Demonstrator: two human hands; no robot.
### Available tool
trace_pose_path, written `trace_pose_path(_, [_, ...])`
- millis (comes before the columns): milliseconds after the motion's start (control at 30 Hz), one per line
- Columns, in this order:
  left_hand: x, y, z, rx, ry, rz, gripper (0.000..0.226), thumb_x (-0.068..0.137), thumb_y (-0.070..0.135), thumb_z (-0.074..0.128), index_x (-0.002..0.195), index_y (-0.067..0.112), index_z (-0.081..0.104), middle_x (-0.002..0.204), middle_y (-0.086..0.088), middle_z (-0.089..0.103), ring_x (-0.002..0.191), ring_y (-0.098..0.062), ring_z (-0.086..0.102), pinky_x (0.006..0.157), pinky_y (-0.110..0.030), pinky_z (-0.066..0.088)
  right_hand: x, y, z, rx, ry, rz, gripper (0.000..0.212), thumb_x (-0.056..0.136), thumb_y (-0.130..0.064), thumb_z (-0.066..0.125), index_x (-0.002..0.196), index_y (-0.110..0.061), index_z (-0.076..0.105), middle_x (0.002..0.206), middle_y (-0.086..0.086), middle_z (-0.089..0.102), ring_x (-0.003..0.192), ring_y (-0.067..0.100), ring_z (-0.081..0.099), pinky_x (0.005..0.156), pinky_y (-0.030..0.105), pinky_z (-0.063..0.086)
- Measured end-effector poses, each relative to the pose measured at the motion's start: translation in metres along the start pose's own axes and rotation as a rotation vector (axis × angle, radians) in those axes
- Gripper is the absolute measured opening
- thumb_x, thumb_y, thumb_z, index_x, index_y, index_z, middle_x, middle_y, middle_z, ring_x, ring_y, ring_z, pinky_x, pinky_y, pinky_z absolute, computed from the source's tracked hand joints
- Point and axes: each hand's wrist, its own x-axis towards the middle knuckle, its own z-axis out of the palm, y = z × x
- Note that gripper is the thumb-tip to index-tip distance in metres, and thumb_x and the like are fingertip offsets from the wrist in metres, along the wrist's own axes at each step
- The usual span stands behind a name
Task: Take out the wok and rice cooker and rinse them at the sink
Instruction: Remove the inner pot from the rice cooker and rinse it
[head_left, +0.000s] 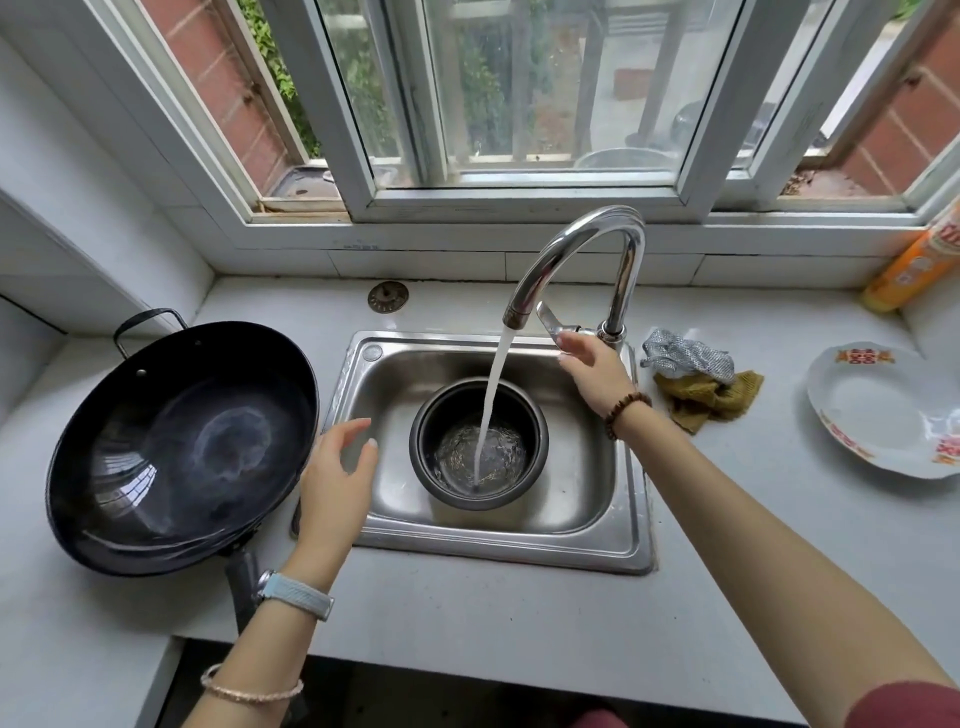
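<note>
The right hand (592, 369) reaches over the sink's back right corner. Its fingers are nearly straight and their tips rest on the lower end of the lever (551, 322); they are not curled round it. A bead bracelet (626, 413) circles that wrist. The left hand (337, 467) hovers over the sink's left rim, fingers spread and loosely bent, holding nothing. It is just beside the wok's edge and I cannot tell whether it touches it. A watch (296, 595) sits on that wrist and a thin bangle (249, 688) lies further up the forearm.

From the faucet (582, 234) a white stream of water (493, 389) falls into the pot (531, 431). The pot stands upright in the middle of the sink (519, 551), with shallow water rippling over its bottom.

The wok (182, 447) sits on the counter (467, 623) left of the sink, open side up. Its rim overlaps the sink's left edge. Its long handle points toward the person and passes under the left wrist, and a loop handle stands at the far side.

Behind the sink a round strainer (388, 297) lies on the counter. Right of the faucet lies a silver scourer (685, 356), partly on top of a yellow cloth (711, 397). Further right sits a white plate (883, 415) with red markings. An orange bottle (909, 270) leans in the far right corner below the window (519, 104).
</note>
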Motion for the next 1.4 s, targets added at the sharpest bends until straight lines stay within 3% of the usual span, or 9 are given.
trace_pose_path(67, [0.003,-0.007,0.006,-0.027,-0.009,-0.034,0.025,0.094,0.014,0.056,0.117,0.020,0.062,0.118,0.003,0.063,0.113,-0.013,0.057,0.098,-0.027,0.040,-0.013,0.014,0.001,0.117,-0.013,0.119,0.032,0.094,-0.002,0.052,0.126,0.002,0.053,0.121,0.016,0.060,0.089,0.015,0.062,0.078,0.018,0.050])
trace_pose_path(133, [0.004,-0.014,0.014,-0.071,-0.032,-0.089,0.025,0.094,0.012,0.055,0.118,0.018,0.062,0.118,0.002,0.063,0.113,-0.014,0.057,0.099,-0.028,0.041,-0.026,0.033,0.004,0.158,-0.038,0.223,0.030,0.095,-0.004,0.052,0.124,0.002,0.054,0.115,0.015,0.061,0.080,0.011,0.062,0.071,0.016,0.052])
trace_pose_path(333, [0.018,-0.041,0.042,-0.072,-0.091,-0.248,0.026,0.095,0.012,0.052,0.120,0.013,0.060,0.119,-0.003,0.062,0.114,-0.018,0.056,0.097,-0.030,0.043,-0.038,0.085,0.024,0.095,0.005,0.420,0.030,0.093,-0.006,0.056,0.121,0.005,0.058,0.106,0.015,0.063,0.093,0.024,0.063,0.082,0.029,0.052])
trace_pose_path(533, [0.048,-0.061,0.071,0.029,-0.146,-0.404,0.032,0.093,0.015,0.054,0.124,0.010,0.058,0.120,-0.005,0.061,0.115,-0.024,0.055,0.100,-0.033,0.042,-0.019,0.110,0.041,-0.083,0.018,0.463,0.032,0.086,-0.014,0.066,0.115,-0.003,0.062,0.099,0.008,0.063,0.100,0.028,0.065,0.096,0.043,0.051])
trace_pose_path(733, [0.070,-0.089,0.091,0.081,-0.208,-0.511,0.031,0.088,0.017,0.065,0.116,0.004,0.064,0.112,-0.013,0.067,0.111,-0.029,0.060,0.103,-0.038,0.044,-0.003,0.140,0.054,-0.167,0.012,0.513,0.038,0.077,-0.013,0.075,0.112,-0.008,0.062,0.103,0.012,0.068,0.103,0.027,0.064,0.096,0.043,0.050])
trace_pose_path(867, [0.075,-0.104,0.103,-0.007,-0.187,-0.596,0.034,0.081,0.013,0.073,0.112,0.003,0.063,0.094,-0.012,0.067,0.104,-0.032,0.065,0.098,-0.043,0.050,0.000,0.143,0.060,-0.199,0.052,0.511,0.041,0.075,-0.012,0.077,0.112,-0.008,0.062,0.092,0.005,0.065,0.099,0.026,0.065,0.094,0.042,0.052])
trace_pose_path(1100, [0.076,-0.096,0.106,-0.065,-0.144,-0.617,0.031,0.077,0.000,0.074,0.104,0.008,0.062,0.084,-0.006,0.062,0.098,-0.030,0.066,0.093,-0.042,0.053,0.005,0.136,0.060,-0.227,0.041,0.513,0.034,0.076,-0.009,0.075,0.107,-0.011,0.063,0.077,-0.006,0.057,0.097,0.026,0.065,0.093,0.042,0.053])
trace_pose_path(1267, [0.084,-0.091,0.101,-0.170,-0.111,-0.605,0.028,0.073,0.000,0.078,0.092,0.012,0.062,0.091,-0.013,0.068,0.094,-0.028,0.067,0.093,-0.041,0.054,0.007,0.121,0.056,-0.031,0.037,0.589,0.034,0.081,0.003,0.069,0.114,0.001,0.059,0.097,0.012,0.061,0.098,0.030,0.063,0.092,0.042,0.053])
trace_pose_path(1400, [0.087,-0.068,0.086,-0.259,-0.095,-0.545,0.033,0.076,-0.003,0.076,0.104,0.004,0.060,0.098,-0.014,0.065,0.093,-0.026,0.064,0.093,-0.038,0.053,-0.002,0.106,0.054,0.220,0.033,0.686,0.031,0.083,0.016,0.059,0.114,0.015,0.054,0.096,0.022,0.059,0.093,0.032,0.060,0.087,0.037,0.053])
